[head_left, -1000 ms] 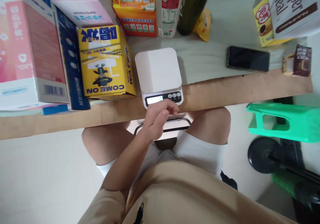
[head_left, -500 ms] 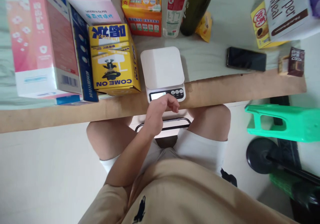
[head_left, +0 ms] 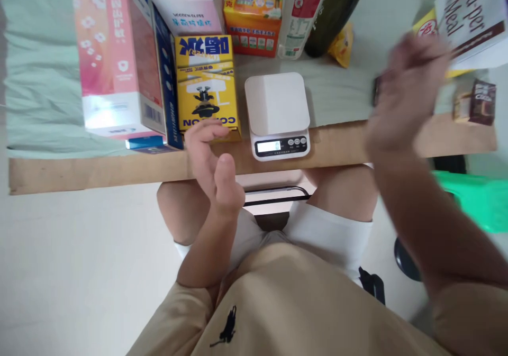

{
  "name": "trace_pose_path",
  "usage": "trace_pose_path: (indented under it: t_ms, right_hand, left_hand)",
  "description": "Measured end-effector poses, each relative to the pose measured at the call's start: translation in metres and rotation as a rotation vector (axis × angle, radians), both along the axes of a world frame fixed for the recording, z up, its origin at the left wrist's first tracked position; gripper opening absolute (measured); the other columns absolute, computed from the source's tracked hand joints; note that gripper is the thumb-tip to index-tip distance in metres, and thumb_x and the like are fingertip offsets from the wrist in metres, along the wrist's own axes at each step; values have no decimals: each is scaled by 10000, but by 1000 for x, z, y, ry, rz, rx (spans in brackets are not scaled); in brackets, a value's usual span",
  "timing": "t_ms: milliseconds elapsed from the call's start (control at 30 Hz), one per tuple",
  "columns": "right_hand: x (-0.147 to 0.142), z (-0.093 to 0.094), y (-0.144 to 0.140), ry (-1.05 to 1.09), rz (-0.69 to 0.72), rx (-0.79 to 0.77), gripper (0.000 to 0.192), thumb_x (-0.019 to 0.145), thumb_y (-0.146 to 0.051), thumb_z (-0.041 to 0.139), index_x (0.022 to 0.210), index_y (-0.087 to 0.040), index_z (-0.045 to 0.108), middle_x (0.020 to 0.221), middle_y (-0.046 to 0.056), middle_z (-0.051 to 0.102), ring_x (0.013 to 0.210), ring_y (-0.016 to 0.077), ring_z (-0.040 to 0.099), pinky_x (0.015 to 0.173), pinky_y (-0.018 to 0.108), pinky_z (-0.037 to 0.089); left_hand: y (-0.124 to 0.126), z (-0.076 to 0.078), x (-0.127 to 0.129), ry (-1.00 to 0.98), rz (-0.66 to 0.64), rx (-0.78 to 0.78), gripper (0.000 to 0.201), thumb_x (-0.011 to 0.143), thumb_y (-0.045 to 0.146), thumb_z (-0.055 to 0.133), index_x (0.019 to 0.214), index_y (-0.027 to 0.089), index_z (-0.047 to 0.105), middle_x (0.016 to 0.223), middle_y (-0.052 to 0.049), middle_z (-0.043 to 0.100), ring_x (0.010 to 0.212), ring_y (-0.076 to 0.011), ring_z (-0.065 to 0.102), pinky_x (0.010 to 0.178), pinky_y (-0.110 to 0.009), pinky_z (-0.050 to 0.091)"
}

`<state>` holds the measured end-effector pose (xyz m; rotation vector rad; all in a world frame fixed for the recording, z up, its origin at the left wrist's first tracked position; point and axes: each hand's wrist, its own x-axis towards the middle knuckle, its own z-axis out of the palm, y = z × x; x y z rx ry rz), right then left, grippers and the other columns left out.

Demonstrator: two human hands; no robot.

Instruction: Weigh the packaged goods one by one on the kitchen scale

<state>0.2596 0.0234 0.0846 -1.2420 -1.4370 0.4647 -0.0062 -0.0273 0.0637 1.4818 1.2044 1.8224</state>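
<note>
While the left hand hangs open and empty by the yellow box and the blurred, open, empty right hand covers the phone, a careless sweep might knock either thing against the bare scale reading 0.

Table spans view left to right; front edge bare light wood. Pale green cloth covers top behind that edge, wrinkled toward left. Floor below, smooth, cream, evenly lit, no hard shadows. Green plastic stool past table's right end, blurred. Dark round base on floor beneath stool, partly hidden. Black metal bar under table's front edge, near middle.
</note>
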Motion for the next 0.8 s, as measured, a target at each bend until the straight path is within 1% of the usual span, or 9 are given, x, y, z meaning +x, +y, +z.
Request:
trace_pose_path:
  t_ms: [33,67,133,200,267,400,533,667,800]
  right_hand:
    - [-22,-12,-6,20,-5,21,339,1036,-422,333,1252,-246,527,1359,107,593,1316,151,609,1170,356,510]
    - [-47,-22,-12,29,29,0,373,993,-451,443,1307,-252,478,1422,118,567,1337,177,606,1155,375,536]
    - [-99,-34,-25,-6,154,-79,451,976,-442,475,1385,-262,417,1510,102,511,1433,204,532,1186,450,529]
    - [-140,-33,-31,-123,214,-39,442,958,-374,493,1381,-255,446,1532,103,489,1484,209,475,1248,463,474]
    - [-162,-26,-29,-262,214,11,441,934,-327,515,1368,-251,496,1524,110,484,1490,206,457,1284,447,437]
    - [-166,-23,-15,-479,176,16,340,964,-377,500,1258,-255,619,1516,106,490,1449,198,483,1256,445,467]
    - [-156,-31,-10,-562,159,-10,389,1027,-487,410,1221,-267,665,1452,77,574,1397,210,544,1195,462,522]
    - [-153,-33,-11,-578,173,-37,492,1051,-556,312,1254,-276,662,1455,78,585,1351,183,586,1172,413,540]
    - [-150,-32,-10,-494,183,-35,469,1049,-541,334,1224,-268,673,1439,82,594,1305,166,614,1210,401,515]
  left_hand:
    - [0,-6,-2,31,36,-17,299,921,464,532,1084,245,654,1158,-48,609,1203,-215,559,1145,-462,425]
    - [0,-12,-4,53,68,-35,324,919,467,529,1127,242,633,1212,-50,582,1255,-217,531,1185,-460,405]
    - [-5,-22,-7,64,121,-73,371,908,471,535,1201,249,591,1289,-55,527,1316,-215,490,1224,-444,387]
    - [-11,-26,-8,41,146,-99,433,899,488,541,1276,275,544,1365,-55,476,1365,-215,469,1235,-432,399]
    - [-17,-26,-7,35,129,-139,504,911,520,523,1368,313,483,1487,-50,421,1468,-225,413,1285,-436,371]
    - [-23,-21,-4,91,83,-232,593,954,597,458,1491,356,386,1686,-18,279,1651,-229,175,1409,-430,184]
    - [-23,-20,-5,124,74,-267,693,964,615,442,1582,352,273,1750,13,120,1684,-213,28,1431,-420,143]
    - [-23,-21,-6,111,60,-279,736,960,642,432,1603,343,232,1753,16,112,1685,-210,26,1432,-410,145]
    - [-22,-24,-3,67,40,-313,760,955,652,426,1607,326,207,1763,8,94,1684,-202,44,1431,-377,118]
